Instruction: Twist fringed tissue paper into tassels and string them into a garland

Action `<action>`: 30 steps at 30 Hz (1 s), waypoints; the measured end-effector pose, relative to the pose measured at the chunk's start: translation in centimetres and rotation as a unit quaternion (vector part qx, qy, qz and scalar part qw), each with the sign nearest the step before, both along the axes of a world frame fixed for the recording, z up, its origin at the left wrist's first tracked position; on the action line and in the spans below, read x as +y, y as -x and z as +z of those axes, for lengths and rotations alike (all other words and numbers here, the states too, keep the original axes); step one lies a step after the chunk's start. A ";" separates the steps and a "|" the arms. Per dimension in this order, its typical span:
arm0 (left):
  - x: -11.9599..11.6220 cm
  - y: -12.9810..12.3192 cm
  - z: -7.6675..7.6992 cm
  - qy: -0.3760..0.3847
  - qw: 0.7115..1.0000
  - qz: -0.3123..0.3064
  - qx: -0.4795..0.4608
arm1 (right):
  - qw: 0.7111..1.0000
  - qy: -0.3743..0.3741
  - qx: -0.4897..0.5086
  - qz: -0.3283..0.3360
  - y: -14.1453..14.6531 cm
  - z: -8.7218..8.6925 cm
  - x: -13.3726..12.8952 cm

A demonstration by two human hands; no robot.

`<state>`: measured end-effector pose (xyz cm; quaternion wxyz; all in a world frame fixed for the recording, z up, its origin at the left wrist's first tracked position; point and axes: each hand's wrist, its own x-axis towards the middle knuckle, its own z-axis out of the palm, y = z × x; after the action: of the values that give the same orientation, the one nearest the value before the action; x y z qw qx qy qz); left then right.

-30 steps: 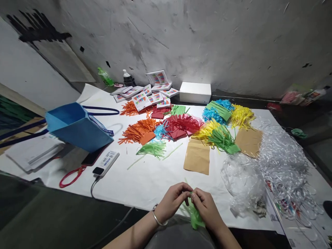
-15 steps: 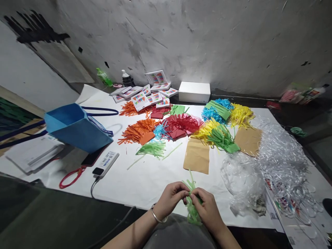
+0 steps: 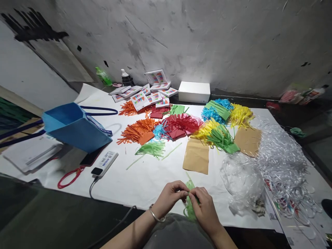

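Observation:
A light green paper tassel [image 3: 190, 210] hangs between my two hands at the table's near edge. My left hand [image 3: 173, 196], with a silver bangle on the wrist, pinches its upper part with thumb and index finger. Pressed against those fingertips, my right hand [image 3: 203, 204] pinches the same strips. A few strip ends stick up above the fingers. Beyond my hands lies a brown paper piece [image 3: 196, 157]. Further left, loose light green strips [image 3: 151, 149] rest on the white table [image 3: 140, 176].
Fringed orange [image 3: 137, 130], red [image 3: 181, 124], yellow [image 3: 241, 115] and green paper lies across the middle. A blue bag [image 3: 76, 126], phone and power bank [image 3: 105, 164] stand left. Clear plastic [image 3: 243, 180] and silvery strands [image 3: 282, 155] lie right. A white box [image 3: 194, 92] is behind.
The strips above my fingers show less, and the hanging part of the green tassel has shifted slightly left and up. Both hands keep their pinch in nearly the same place.

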<state>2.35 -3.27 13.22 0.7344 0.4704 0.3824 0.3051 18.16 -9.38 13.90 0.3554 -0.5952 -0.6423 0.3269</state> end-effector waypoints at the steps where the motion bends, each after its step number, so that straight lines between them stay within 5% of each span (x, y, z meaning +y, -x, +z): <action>1: 0.0 0.0 0.0 -0.002 1.000 0.001 0.001 | 1.000 0.008 0.009 0.003 0.0 0.0 0.0; 8: 0.1 0.1 -0.1 0.093 0.995 0.018 0.015 | 0.999 0.029 0.035 -0.022 0.0 0.0 0.4; 16: 0.2 0.3 0.5 -0.056 0.989 -0.028 0.132 | 1.000 0.012 0.026 -0.004 -0.1 -0.7 0.3; 24: 0.0 1.0 0.5 -0.286 0.915 -0.039 0.282 | 0.994 -0.063 -0.070 0.055 0.4 -1.4 1.6; 27: -0.1 1.7 0.2 -0.291 0.911 -0.024 0.291 | 0.992 -0.064 -0.081 0.074 0.5 -2.1 1.3; 30: -0.8 1.9 -0.6 -0.202 0.954 -0.018 0.222 | 0.996 -0.036 -0.057 0.056 0.9 -3.2 0.6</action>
<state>0.44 -4.11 12.63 0.5260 0.6713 0.4581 0.2504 17.23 -8.80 10.65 0.3207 -0.5626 -0.7054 0.2881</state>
